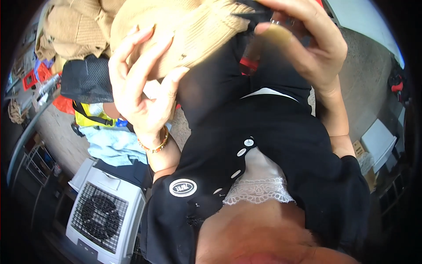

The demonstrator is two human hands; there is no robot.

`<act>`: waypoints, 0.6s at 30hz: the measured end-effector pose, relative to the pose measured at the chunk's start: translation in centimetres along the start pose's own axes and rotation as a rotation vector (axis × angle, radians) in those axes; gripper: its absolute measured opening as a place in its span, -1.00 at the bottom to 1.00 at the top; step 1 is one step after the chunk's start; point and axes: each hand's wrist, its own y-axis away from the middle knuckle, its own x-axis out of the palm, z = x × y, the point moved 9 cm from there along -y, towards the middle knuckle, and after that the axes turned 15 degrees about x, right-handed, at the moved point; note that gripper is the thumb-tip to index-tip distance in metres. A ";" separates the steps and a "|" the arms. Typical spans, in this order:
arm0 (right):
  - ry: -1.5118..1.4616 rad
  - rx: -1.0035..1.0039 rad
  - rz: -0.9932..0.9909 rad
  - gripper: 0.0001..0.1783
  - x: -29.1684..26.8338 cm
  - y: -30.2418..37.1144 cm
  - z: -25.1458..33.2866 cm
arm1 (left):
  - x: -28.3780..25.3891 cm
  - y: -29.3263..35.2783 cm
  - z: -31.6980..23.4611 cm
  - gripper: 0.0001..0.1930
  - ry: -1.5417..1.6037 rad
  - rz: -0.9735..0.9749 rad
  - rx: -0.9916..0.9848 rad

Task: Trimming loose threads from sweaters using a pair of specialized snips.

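A tan ribbed knit garment stretches across the upper middle, over my lap. My left hand lies against its near edge, fingers spread over the knit and thumb apart from them. Close to the garment's right end, my right hand is closed around small snips with a dark pointed tip and a red end. The tip points left, onto the ribbed edge. Motion blur and my fingers hide part of the snips.
More tan knit pieces are heaped at the upper left. Below them are a black mesh item, a yellow bag and a light blue cloth. A white and grey fan unit stands at the lower left. On the right is a white box.
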 end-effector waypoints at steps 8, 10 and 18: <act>-0.089 0.085 -0.063 -0.57 -1.9 0.2 -2.1 | 1.7 -2.8 -1.1 -0.60 -0.140 0.086 0.034; -0.086 0.048 -0.064 -0.57 -1.8 0.4 -2.3 | 2.1 -3.4 -1.2 -0.60 -0.103 0.061 0.012; -0.325 0.194 -0.047 -0.56 -1.1 0.6 -4.2 | 4.4 -5.6 -2.2 -0.61 -0.236 0.275 0.089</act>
